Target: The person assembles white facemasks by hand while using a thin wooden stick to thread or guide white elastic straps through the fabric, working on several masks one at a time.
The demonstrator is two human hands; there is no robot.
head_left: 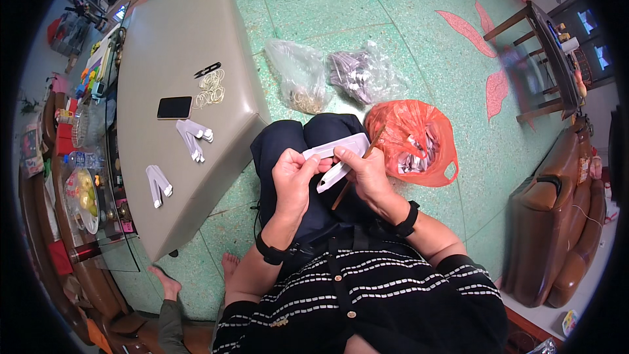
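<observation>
Over my lap, my left hand [295,176] pinches the left end of a white folded strip [350,145] between thumb and fingers. My right hand [371,174] grips the same strip near its right end. A thin brown stick [342,195] slants down through my right hand. Below the strip hangs a second white looped piece [331,179], partly hidden by my right fingers; I cannot tell whether it is joined to the first. Just beyond my right hand sits an orange-red plastic bag [401,118] with many white and grey strips inside.
On the grey padded bench [190,26] at left lie black thread snips [208,70], cream loops [211,90], a phone [174,108] and folded white strips [194,137]. Clear bags [288,62] stand on the green floor. At right are a brown sofa [544,223] and wooden furniture [553,52].
</observation>
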